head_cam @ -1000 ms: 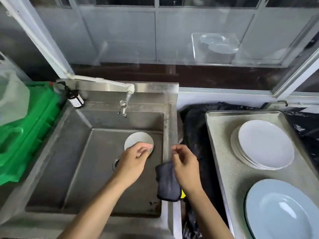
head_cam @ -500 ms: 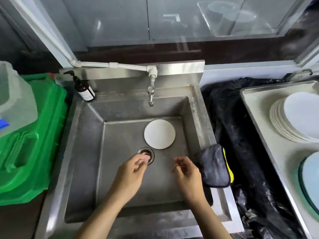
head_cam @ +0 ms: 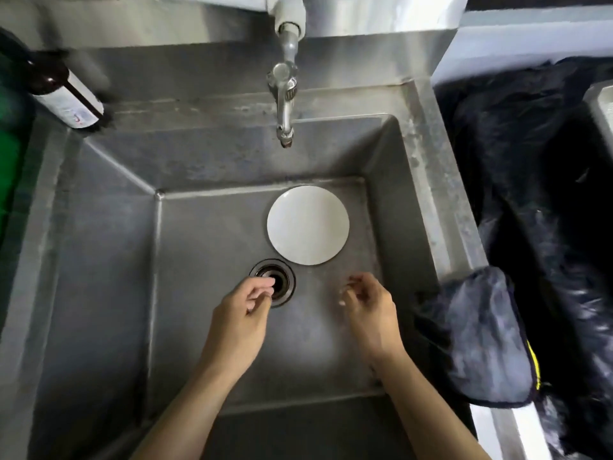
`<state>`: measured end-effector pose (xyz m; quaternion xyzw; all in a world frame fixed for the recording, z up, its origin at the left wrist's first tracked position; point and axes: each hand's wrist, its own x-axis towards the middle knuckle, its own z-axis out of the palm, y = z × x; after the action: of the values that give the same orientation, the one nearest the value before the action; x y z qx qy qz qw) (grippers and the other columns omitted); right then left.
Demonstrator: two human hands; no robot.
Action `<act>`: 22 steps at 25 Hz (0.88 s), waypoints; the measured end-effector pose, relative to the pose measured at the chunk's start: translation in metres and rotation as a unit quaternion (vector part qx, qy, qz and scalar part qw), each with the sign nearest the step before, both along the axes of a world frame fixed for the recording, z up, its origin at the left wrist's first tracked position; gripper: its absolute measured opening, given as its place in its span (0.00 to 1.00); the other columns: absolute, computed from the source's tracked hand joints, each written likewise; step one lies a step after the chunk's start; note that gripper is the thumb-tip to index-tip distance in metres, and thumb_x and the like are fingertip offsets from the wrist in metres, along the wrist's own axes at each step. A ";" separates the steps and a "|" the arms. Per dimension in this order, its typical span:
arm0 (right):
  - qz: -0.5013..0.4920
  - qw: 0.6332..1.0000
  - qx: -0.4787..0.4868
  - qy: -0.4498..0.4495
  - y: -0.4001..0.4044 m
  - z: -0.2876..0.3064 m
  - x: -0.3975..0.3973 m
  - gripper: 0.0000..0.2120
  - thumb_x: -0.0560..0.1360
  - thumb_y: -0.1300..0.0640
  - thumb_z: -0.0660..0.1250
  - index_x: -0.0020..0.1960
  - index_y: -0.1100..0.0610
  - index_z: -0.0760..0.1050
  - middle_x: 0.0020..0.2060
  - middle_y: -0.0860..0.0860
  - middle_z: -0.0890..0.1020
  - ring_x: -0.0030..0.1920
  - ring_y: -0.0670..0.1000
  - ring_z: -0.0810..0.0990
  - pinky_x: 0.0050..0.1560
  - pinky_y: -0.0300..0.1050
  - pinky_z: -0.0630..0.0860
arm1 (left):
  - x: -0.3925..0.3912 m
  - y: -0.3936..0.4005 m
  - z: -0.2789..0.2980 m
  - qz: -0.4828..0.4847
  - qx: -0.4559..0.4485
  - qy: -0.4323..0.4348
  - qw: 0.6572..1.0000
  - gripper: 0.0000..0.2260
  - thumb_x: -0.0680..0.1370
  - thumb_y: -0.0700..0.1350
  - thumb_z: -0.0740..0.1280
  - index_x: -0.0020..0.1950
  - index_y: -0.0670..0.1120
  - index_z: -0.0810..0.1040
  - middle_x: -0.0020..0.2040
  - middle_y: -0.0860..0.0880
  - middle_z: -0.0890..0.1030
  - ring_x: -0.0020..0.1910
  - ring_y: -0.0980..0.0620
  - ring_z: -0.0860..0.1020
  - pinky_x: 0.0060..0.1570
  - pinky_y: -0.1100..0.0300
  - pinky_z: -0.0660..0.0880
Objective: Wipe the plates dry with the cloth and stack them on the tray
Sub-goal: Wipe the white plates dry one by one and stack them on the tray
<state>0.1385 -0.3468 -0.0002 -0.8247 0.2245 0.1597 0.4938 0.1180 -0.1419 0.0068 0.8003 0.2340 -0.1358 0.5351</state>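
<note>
One small white plate (head_cam: 307, 225) lies flat on the bottom of the steel sink (head_cam: 99, 247), just behind the drain (head_cam: 274, 281). My left hand (head_cam: 240, 322) hovers over the drain with loosely curled fingers and holds nothing. My right hand (head_cam: 371, 313) hangs beside it, a short way in front of the plate, also holding nothing. The dark grey cloth (head_cam: 481, 336) with a yellow edge is draped over the sink's right rim, to the right of my right hand. Only a corner of the tray (head_cam: 602, 104) shows at the far right edge.
A tap (head_cam: 284, 94) juts out over the back of the sink, above the plate. A brown bottle (head_cam: 64, 94) stands on the back left corner. Black plastic sheeting (head_cam: 537, 180) covers the surface right of the sink. Something green (head_cam: 10, 134) sits at the left edge.
The view has swung left and down over the sink, so the plate stacks on the tray have left the frame. The cloth has gone from my right hand to the sink rim.
</note>
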 end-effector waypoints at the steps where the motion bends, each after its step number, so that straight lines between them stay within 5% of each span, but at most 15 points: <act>1: -0.011 1.000 -0.003 0.005 0.001 -0.018 0.012 0.09 0.79 0.60 0.66 0.57 0.50 0.79 0.45 0.44 0.84 0.46 0.47 0.83 0.49 0.44 0.80 | 0.011 -0.001 -0.019 0.005 0.006 0.000 1.000 0.14 0.80 0.39 0.65 0.53 0.58 0.81 0.51 0.56 0.85 0.53 0.56 0.82 0.55 0.53 0.79; 4: -0.075 0.997 0.027 0.004 0.006 -0.070 0.048 0.12 0.80 0.60 0.64 0.60 0.48 0.78 0.45 0.41 0.82 0.43 0.40 0.81 0.39 0.30 0.75 | 0.045 -0.001 -0.068 0.017 0.028 -0.005 0.999 0.15 0.80 0.40 0.64 0.52 0.62 0.78 0.53 0.58 0.83 0.52 0.58 0.81 0.49 0.65 0.76; 8: -0.166 0.986 0.023 -0.005 0.017 -0.131 0.096 0.14 0.81 0.62 0.62 0.64 0.53 0.78 0.50 0.48 0.81 0.50 0.49 0.80 0.52 0.43 0.73 | 0.094 0.002 -0.120 0.023 0.053 -0.010 0.998 0.16 0.80 0.40 0.64 0.61 0.59 0.75 0.58 0.58 0.79 0.50 0.65 0.78 0.39 0.80 0.69; 13: -0.212 0.977 0.008 0.029 0.016 -0.175 0.138 0.18 0.81 0.62 0.59 0.69 0.57 0.76 0.64 0.55 0.79 0.62 0.58 0.79 0.58 0.47 0.75 | 0.137 0.005 -0.162 0.009 0.064 0.038 0.997 0.21 0.80 0.42 0.64 0.73 0.53 0.69 0.58 0.58 0.76 0.50 0.58 0.77 0.43 0.69 0.67; 18: -0.205 0.978 0.003 0.034 0.018 -0.181 0.152 0.11 0.80 0.65 0.62 0.55 0.52 0.78 0.51 0.49 0.82 0.54 0.55 0.82 0.52 0.47 0.78 | 0.150 0.003 -0.178 0.033 0.036 0.064 0.997 0.24 0.77 0.38 0.64 0.72 0.52 0.70 0.58 0.52 0.80 0.54 0.49 0.81 0.55 0.51 0.77; 22: -0.196 0.980 0.019 0.000 0.022 -0.164 0.139 0.14 0.80 0.65 0.63 0.59 0.51 0.78 0.50 0.44 0.81 0.51 0.48 0.81 0.54 0.46 0.80 | 0.137 0.005 -0.169 0.088 -0.004 0.063 0.994 0.28 0.77 0.35 0.64 0.75 0.52 0.65 0.54 0.58 0.78 0.56 0.48 0.80 0.57 0.42 0.80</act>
<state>0.2773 -0.3244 -0.1638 -0.7550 0.3789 0.0637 0.5314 0.2545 -0.1364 -0.1626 0.7641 0.3368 -0.1392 0.5322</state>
